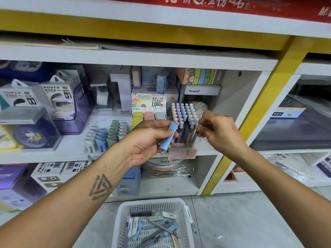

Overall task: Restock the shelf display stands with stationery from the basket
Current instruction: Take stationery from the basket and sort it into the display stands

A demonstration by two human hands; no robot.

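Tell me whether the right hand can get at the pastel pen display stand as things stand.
Probably yes. The right hand hovers right beside the pastel pen display stand, pinching a small white item, with nothing between them; the left hand holds a blue eraser off to the side.

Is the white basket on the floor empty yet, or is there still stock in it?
Not empty. The white basket still holds a loose pile of pens and blue and white erasers across its bottom.

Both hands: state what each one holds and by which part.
Left hand grips a blue eraser around its lower half. Right hand pinches the white top end of a pen at the pen stand.
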